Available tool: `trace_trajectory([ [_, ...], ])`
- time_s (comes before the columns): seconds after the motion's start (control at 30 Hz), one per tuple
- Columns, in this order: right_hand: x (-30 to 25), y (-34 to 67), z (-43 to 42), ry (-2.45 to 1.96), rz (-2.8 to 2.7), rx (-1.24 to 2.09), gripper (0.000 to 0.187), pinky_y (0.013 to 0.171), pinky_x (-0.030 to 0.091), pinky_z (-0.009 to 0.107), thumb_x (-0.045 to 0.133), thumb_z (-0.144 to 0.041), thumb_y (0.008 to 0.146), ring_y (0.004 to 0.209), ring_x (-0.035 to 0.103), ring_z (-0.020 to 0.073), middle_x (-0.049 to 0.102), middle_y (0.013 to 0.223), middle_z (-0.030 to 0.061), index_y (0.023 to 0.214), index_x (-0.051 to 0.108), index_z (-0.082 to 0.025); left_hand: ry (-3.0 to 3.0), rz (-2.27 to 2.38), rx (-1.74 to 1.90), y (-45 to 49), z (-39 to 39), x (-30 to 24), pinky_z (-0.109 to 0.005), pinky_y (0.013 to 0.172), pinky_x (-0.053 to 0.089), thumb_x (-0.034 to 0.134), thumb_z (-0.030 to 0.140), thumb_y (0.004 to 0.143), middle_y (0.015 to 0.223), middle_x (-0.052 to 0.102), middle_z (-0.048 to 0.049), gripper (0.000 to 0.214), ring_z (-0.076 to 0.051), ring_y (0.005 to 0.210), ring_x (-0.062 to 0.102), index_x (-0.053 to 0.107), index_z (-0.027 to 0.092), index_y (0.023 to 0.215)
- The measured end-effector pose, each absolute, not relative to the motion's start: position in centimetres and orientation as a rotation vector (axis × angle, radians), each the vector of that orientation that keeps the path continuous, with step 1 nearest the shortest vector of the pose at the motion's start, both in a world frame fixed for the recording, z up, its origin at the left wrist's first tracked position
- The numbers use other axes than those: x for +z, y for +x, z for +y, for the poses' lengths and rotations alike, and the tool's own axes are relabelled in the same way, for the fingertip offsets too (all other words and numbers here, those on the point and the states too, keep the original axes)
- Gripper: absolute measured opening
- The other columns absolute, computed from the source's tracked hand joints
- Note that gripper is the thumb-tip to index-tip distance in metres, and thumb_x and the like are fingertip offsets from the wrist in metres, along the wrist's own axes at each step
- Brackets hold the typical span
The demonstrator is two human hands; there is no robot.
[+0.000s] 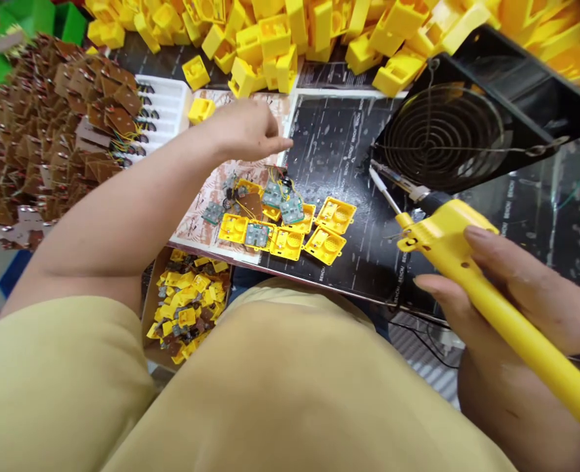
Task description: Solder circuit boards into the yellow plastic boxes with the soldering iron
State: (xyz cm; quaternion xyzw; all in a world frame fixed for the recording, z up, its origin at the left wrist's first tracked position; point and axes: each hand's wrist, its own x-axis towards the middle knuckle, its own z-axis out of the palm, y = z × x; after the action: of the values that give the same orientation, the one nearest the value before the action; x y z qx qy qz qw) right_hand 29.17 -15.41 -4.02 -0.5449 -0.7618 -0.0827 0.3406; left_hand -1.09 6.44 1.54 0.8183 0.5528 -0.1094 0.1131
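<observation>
Yellow soldering iron (466, 255) being gripped by right hand (525, 282), fingers closed round handle, tip near fan (442, 134). Left hand (245, 128) being held over patterned sheet (206, 210), fingers loosely extended, empty, beyond yellow housings (333, 216).

Yellow soldering iron (496, 308), yellow casings (336, 215), brown circuit boards (48, 124), black fan (447, 134)

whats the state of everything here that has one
left hand: palm down over the mat, grip unclear
right hand: closed around the soldering iron
soldering iron: held, tip toward the fan
fan: tilted, spinning unclear
yellow housings: open, some holding circuit boards
cardboard box: open, filled
</observation>
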Motion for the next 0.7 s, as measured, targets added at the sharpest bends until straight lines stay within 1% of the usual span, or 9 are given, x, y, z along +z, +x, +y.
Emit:
trace_trajectory([
  [0.1, -3.6, 28.9, -14.9, -1.257, -2.027, -0.106, 0.068, 0.059, 0.058, 0.025, 0.066, -0.052, 0.099, 0.072, 0.076, 0.0167, 0.080, 0.093, -0.0009, 0.161, 0.044, -0.033, 2.230, 1.671, -0.575, -1.0, 7.1, 0.4, -0.044, 0.094, 0.051, 0.057, 0.056, 0.096, 0.080, 0.069, -0.0036, 0.042, -0.028, 0.099, 0.070, 0.077, 0.018, 0.094],
  [0.17, -2.8, 28.5, -14.8, -1.205, -2.094, 0.123, 0.063, 0.066, 0.058, 0.021, 0.064, -0.038, 0.102, 0.068, 0.074, 0.0122, 0.078, 0.086, -0.0046, 0.161, 0.043, -0.033, 2.090, 1.663, -0.609, -0.5, 7.1, 0.0, -0.047, 0.097, 0.051, 0.052, 0.053, 0.100, 0.080, 0.069, -0.0038, 0.044, -0.030, 0.098, 0.073, 0.075, 0.017, 0.109],
  [0.27, -2.3, 27.9, -14.5, -1.210, -2.182, 0.202, 0.038, 0.058, 0.052, 0.021, 0.068, -0.020, 0.100, 0.056, 0.066, 0.0098, 0.072, 0.076, -0.0054, 0.137, 0.063, -0.026, 1.900, 1.593, -0.470, -0.7, 6.9, -0.4, -0.038, 0.083, 0.052, 0.062, 0.039, 0.095, 0.068, 0.067, -0.0006, 0.032, -0.021, 0.074, 0.071, 0.074, 0.017, 0.114],
  [0.37, -3.1, 27.0, -13.9, -1.121, -2.232, 0.207, 0.018, 0.070, 0.057, 0.021, 0.070, -0.021, 0.098, 0.076, 0.075, 0.0131, 0.078, 0.094, 0.0024, 0.115, 0.065, -0.020, 1.815, 1.534, -0.120, -2.1, 6.8, -0.8, -0.029, 0.062, 0.043, 0.074, 0.025, 0.081, 0.074, 0.071, -0.0028, 0.026, -0.013, 0.061, 0.060, 0.078, 0.018, 0.105],
  [0.43, -3.9, 26.1, -13.5, -1.073, -2.251, 0.199, 0.027, 0.077, 0.061, 0.026, 0.072, -0.035, 0.097, 0.088, 0.078, 0.0185, 0.078, 0.109, 0.0095, 0.115, 0.063, -0.019, 1.754, 1.424, 0.112, -3.1, 6.2, -0.8, -0.026, 0.055, 0.035, 0.070, 0.026, 0.083, 0.084, 0.074, -0.0056, 0.026, -0.010, 0.059, 0.055, 0.079, 0.019, 0.107],
  [0.47, -4.3, 25.6, -13.4, -1.075, -2.256, 0.177, 0.035, 0.074, 0.061, 0.029, 0.073, -0.043, 0.095, 0.087, 0.078, 0.0207, 0.078, 0.109, 0.0119, 0.116, 0.062, -0.018, 1.733, 1.357, 0.206, -3.6, 5.6, -0.7, -0.025, 0.054, 0.035, 0.068, 0.028, 0.086, 0.088, 0.075, -0.0064, 0.027, -0.011, 0.061, 0.057, 0.079, 0.020, 0.109],
  [0.53, -5.0, 24.4, -13.2, -1.101, -2.251, 0.126, 0.045, 0.065, 0.059, 0.032, 0.074, -0.051, 0.093, 0.081, 0.077, 0.0235, 0.077, 0.105, 0.0145, 0.117, 0.061, -0.016, 1.737, 1.256, 0.387, -4.2, 3.4, -0.3, -0.027, 0.055, 0.044, 0.064, 0.033, 0.091, 0.093, 0.075, -0.0066, 0.026, -0.013, 0.067, 0.064, 0.078, 0.021, 0.109],
  [0.63, -5.6, 22.9, -13.0, -1.146, -2.243, 0.091, 0.042, 0.063, 0.057, 0.032, 0.079, -0.040, 0.092, 0.082, 0.076, 0.0243, 0.076, 0.107, 0.0166, 0.119, 0.060, -0.013, 1.861, 1.157, 0.750, -4.9, -1.3, -0.6, -0.035, 0.069, 0.060, 0.060, 0.036, 0.095, 0.094, 0.075, -0.0051, 0.024, -0.017, 0.078, 0.071, 0.074, 0.022, 0.109],
  [0.7, -6.0, 22.3, -12.7, -1.155, -2.238, 0.083, 0.039, 0.064, 0.056, 0.031, 0.080, -0.031, 0.092, 0.082, 0.076, 0.0235, 0.076, 0.109, 0.0163, 0.120, 0.059, -0.013, 2.074, 1.033, 0.956, -5.5, -4.5, -1.5, -0.035, 0.076, 0.061, 0.060, 0.026, 0.095, 0.100, 0.077, -0.0042, 0.019, -0.017, 0.086, 0.073, 0.072, 0.024, 0.109],
])
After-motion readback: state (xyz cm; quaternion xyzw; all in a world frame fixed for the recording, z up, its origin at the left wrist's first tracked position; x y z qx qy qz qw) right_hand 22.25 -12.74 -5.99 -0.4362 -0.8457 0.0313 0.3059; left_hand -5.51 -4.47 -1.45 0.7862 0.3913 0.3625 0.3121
